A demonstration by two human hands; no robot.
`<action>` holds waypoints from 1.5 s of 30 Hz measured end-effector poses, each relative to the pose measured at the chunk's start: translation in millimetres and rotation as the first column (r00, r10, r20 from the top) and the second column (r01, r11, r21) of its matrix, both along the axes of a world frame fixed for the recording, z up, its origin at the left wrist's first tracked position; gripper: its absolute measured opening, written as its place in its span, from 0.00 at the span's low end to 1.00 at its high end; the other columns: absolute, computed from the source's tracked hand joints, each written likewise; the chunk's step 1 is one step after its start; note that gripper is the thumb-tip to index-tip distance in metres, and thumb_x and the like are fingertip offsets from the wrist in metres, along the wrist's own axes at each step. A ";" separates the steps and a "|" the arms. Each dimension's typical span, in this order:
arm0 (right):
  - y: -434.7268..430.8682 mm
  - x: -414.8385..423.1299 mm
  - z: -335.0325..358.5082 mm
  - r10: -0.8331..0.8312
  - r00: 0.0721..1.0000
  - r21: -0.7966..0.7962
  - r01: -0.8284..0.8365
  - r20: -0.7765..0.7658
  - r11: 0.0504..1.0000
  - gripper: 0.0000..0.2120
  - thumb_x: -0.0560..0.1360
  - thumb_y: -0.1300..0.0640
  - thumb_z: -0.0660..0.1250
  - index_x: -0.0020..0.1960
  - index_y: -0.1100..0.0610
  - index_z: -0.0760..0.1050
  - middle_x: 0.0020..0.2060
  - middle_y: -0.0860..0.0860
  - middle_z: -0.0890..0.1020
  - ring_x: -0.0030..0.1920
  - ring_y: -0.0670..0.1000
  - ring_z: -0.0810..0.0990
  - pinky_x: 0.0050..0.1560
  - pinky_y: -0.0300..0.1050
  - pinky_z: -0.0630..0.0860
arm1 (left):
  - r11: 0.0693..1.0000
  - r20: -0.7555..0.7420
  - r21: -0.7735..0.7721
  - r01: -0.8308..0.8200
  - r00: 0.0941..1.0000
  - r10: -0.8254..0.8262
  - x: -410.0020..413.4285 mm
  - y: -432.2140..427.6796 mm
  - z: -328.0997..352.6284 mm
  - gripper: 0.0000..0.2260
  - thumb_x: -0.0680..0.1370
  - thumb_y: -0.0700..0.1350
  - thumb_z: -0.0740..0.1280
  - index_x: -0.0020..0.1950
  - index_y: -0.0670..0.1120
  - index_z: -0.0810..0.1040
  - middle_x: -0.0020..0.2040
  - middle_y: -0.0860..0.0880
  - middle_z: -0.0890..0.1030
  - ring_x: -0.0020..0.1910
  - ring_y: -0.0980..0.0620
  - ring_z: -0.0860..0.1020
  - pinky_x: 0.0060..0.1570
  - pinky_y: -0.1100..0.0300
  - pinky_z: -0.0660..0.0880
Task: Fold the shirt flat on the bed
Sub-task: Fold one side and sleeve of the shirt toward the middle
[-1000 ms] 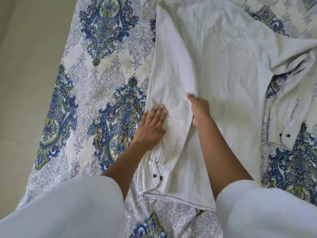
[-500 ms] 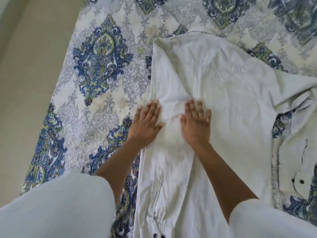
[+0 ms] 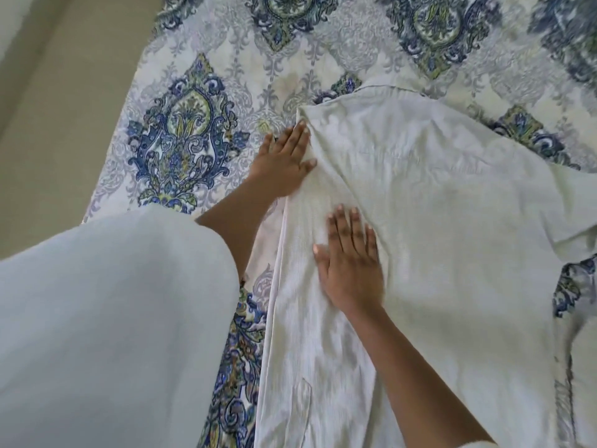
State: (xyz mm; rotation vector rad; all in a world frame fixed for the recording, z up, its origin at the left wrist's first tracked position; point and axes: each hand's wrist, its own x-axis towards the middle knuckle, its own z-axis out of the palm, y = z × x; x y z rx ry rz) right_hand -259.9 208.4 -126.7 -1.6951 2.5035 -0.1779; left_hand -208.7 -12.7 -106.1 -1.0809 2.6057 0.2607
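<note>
Both hands have slid farther up the cloth since half a second ago, when they lay side by side. The left hand (image 3: 284, 163) now reaches ahead, and the right hand (image 3: 350, 263) sits nearer and to its right.

From the head camera, the pale shirt (image 3: 452, 221) lies spread on the bed (image 3: 193, 124), whose cover carries a blue and green paisley print. It fills the right half of the scene, with its collar end far and its body running near. Its left side is folded inward as a long strip (image 3: 300, 334) along the left edge.

The left hand lies flat at the shirt's far left corner with its fingers straight. It grasps nothing, and its thumb tip rests on the cloth. Blur makes it hard to tell whether its palm sits on the shirt or on the bed just beside it.

The right hand presses palm down on the folded strip with its fingers spread, and it holds nothing.

A loose white sleeve (image 3: 113, 318) covers the person's near left arm. Beige floor (image 3: 64, 92) shows at far left.
</note>
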 end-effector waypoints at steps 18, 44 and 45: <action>-8.3 -1.7 5.2 -0.054 0.998 -0.055 0.057 0.042 0.997 0.28 0.79 0.45 0.48 0.74 0.58 0.61 0.74 0.55 0.61 0.75 0.55 0.58 0.73 0.56 0.57 | 0.538 -0.356 0.700 -0.470 0.424 0.833 -36.8 -29.8 40.6 0.12 0.76 0.42 0.66 0.34 0.46 0.70 0.32 0.50 0.70 0.34 0.51 0.71 0.36 0.58 0.72; -49.2 -18.6 -5.2 0.013 1.000 -0.188 -0.008 0.024 0.982 0.22 0.79 0.51 0.51 0.71 0.56 0.67 0.72 0.55 0.67 0.73 0.55 0.62 0.72 0.58 0.58 | 0.406 -0.365 0.825 -0.392 0.179 0.914 -50.2 -44.6 24.6 0.16 0.77 0.34 0.59 0.63 0.38 0.74 0.45 0.46 0.79 0.37 0.53 0.75 0.43 0.59 0.76; -49.0 -18.7 -5.6 0.012 1.000 -0.189 -0.008 0.020 0.982 0.22 0.79 0.51 0.52 0.70 0.56 0.67 0.71 0.55 0.67 0.73 0.55 0.63 0.72 0.58 0.58 | 0.378 -0.315 0.839 -0.392 0.218 0.924 -51.4 -47.8 25.4 0.16 0.78 0.34 0.58 0.65 0.37 0.73 0.47 0.45 0.79 0.37 0.55 0.74 0.42 0.62 0.75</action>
